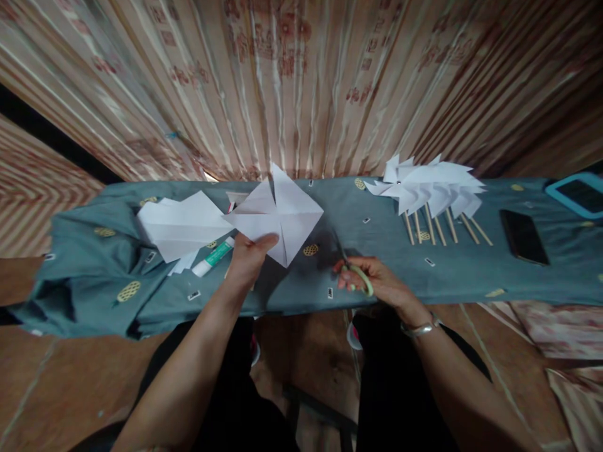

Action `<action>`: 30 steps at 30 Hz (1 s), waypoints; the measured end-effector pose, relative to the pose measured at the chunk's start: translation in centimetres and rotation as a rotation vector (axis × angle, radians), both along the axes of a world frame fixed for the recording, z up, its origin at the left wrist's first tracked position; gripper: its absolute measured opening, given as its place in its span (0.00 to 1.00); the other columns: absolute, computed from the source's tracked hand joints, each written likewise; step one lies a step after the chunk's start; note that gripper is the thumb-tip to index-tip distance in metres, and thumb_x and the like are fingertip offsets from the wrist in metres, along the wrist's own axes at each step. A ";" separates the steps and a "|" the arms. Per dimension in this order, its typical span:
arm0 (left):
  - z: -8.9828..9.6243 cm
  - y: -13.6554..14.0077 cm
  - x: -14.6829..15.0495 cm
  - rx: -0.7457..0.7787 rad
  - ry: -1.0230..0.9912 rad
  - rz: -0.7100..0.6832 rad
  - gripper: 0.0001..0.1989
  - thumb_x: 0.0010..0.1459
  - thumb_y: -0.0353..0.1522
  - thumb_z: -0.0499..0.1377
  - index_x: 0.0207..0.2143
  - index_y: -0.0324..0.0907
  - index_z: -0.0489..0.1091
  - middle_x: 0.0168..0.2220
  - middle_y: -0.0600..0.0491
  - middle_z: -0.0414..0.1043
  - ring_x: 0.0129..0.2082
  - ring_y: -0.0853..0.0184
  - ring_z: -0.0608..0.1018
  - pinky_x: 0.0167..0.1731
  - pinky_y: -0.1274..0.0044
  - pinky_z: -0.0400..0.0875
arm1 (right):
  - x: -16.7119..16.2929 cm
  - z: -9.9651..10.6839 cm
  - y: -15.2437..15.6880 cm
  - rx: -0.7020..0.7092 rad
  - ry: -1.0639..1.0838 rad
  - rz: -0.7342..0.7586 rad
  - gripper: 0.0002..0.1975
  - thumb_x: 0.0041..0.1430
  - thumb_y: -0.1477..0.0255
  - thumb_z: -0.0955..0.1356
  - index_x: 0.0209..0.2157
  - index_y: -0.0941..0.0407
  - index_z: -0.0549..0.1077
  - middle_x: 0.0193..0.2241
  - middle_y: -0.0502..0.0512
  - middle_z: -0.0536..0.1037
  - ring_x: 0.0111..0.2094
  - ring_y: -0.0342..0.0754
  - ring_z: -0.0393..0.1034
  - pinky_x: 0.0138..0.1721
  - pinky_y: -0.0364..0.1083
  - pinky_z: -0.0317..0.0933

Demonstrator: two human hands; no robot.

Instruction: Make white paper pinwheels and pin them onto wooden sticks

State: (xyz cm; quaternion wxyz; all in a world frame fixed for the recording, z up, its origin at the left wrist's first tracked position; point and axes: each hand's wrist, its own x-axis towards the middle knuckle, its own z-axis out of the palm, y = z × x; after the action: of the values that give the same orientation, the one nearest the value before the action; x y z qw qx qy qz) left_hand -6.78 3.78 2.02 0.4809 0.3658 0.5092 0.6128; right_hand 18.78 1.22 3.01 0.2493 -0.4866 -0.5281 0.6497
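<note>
My left hand [254,252] pinches a square of white paper [298,212] by its near edge, thumb on top. Slits run from the paper's corners toward its middle, and its lower left part lies behind the hand. In my right hand [372,276] is a pair of scissors [362,280] with light green handles, its dark blades pointing up and away from me, apart from the paper. Whether the blades are spread is too blurred to tell. A glue stick [214,256] with a green label lies just left of my left hand.
Stacked white sheets [181,223] lie at the left on the green cloth [282,298]. Several paper pinwheels [431,185] on wooden sticks lie overlapping at the right. Beyond them are a black phone [524,236] and a blue-framed device [579,194]. A patterned curtain [301,88] hangs behind the narrow table.
</note>
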 end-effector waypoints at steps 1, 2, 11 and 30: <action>0.0 -0.3 -0.1 -0.014 0.006 -0.024 0.16 0.38 0.33 0.70 0.33 0.42 0.76 0.33 0.51 0.80 0.37 0.58 0.80 0.44 0.68 0.73 | 0.4 -0.1 0.3 0.050 0.000 -0.122 0.27 0.41 0.49 0.76 0.33 0.57 0.76 0.23 0.50 0.78 0.22 0.41 0.66 0.25 0.41 0.59; 0.1 -0.5 0.0 -0.039 0.009 -0.057 0.16 0.38 0.34 0.70 0.33 0.42 0.76 0.33 0.51 0.80 0.37 0.57 0.80 0.44 0.68 0.74 | 0.8 -0.1 0.7 0.099 0.006 -0.236 0.27 0.41 0.48 0.76 0.34 0.56 0.76 0.24 0.51 0.79 0.23 0.41 0.67 0.25 0.42 0.59; 0.3 -2.2 1.6 -0.197 -0.073 -0.291 0.18 0.33 0.31 0.72 0.31 0.41 0.77 0.29 0.51 0.80 0.30 0.60 0.79 0.35 0.72 0.74 | 0.3 -0.7 2.3 0.165 0.052 -0.416 0.22 0.38 0.56 0.79 0.31 0.56 0.77 0.19 0.43 0.70 0.21 0.39 0.59 0.24 0.41 0.52; 2.5 -0.5 6.4 -0.119 -0.512 -0.286 0.21 0.47 0.38 0.68 0.45 0.44 0.71 0.49 0.48 0.77 0.57 0.54 0.74 0.53 0.64 0.72 | -5.2 -0.7 3.8 0.140 0.364 -0.703 0.21 0.33 0.63 0.79 0.31 0.54 0.74 0.25 0.46 0.77 0.25 0.43 0.68 0.31 0.44 0.65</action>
State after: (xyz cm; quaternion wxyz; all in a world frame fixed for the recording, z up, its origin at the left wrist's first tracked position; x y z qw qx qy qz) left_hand -0.37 3.32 4.57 0.6956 0.2387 0.3498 0.5803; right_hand 13.63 4.97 2.30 0.5782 -0.4966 -0.3197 0.5630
